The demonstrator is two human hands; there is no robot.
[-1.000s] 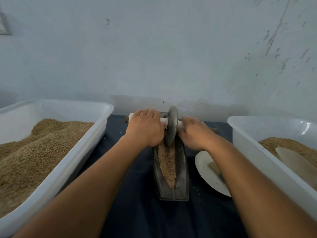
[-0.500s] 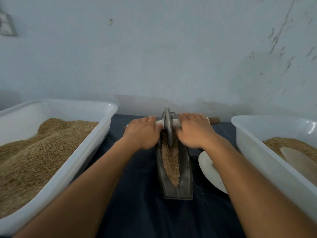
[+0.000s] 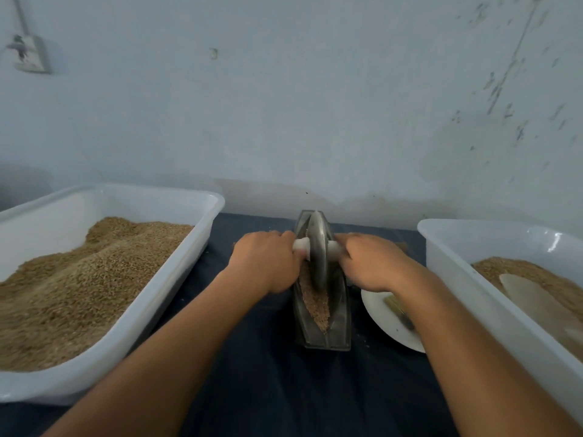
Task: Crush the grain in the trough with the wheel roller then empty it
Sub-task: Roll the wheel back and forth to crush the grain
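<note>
Trough [image 3: 339, 323]: long axis runs straight away from me, wheel roller [image 3: 317, 250] near its far end (grain [image 3: 315, 302] lies nearer), my left hand [image 3: 268, 263] and right hand [image 3: 370, 263] gripping the axle either side.

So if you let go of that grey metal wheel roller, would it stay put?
Probably not. The grey metal wheel roller stands on a thin edge in the narrow metal trough, so it would likely tip sideways. Being round, it could also roll. It looks heavy: both hands grip its handles.

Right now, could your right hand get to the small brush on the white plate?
Probably yes. The brush lies on the plate just under your right hand, nothing covering it, but that hand must first let go of the roller handle.
</note>
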